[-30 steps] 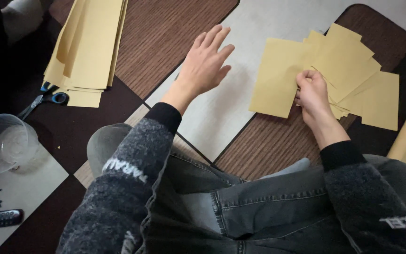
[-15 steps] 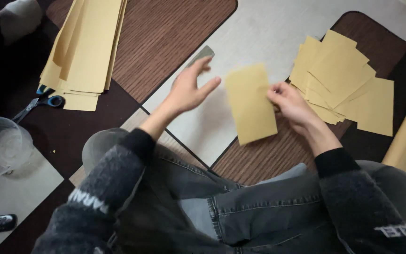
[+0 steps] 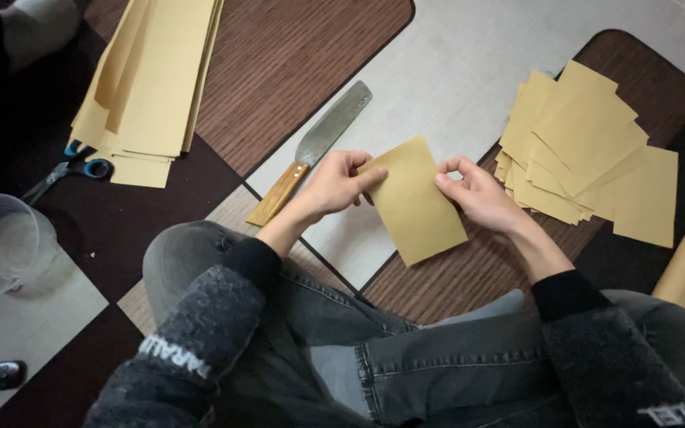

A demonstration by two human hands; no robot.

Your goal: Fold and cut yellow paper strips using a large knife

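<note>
1. Since half a second ago, your left hand (image 3: 334, 184) closed in on the paper sheet (image 3: 415, 202), which swung from near-vertical to a diagonal; a knife (image 3: 311, 153) that the hand had mostly covered showed in full.
2. Sheet sat held between both hands, just above your lap, long axis running from upper left to lower right. Knife lay just left of the sheet, not touching it.
3. Left fingers were curled, thumb and fingertips pinching the sheet's upper left corner.
4. Your right hand (image 3: 481, 194) pinched the upper right edge, thumb on top, other fingers folded behind. Both hands were equally near; neither was released.
5. Cut stack (image 3: 588, 150) lay right of the sheet, near the right hand but apart.
6. Long strips (image 3: 148, 83) and scissors (image 3: 73, 166) lay well left of the sheet, past the knife.
</note>
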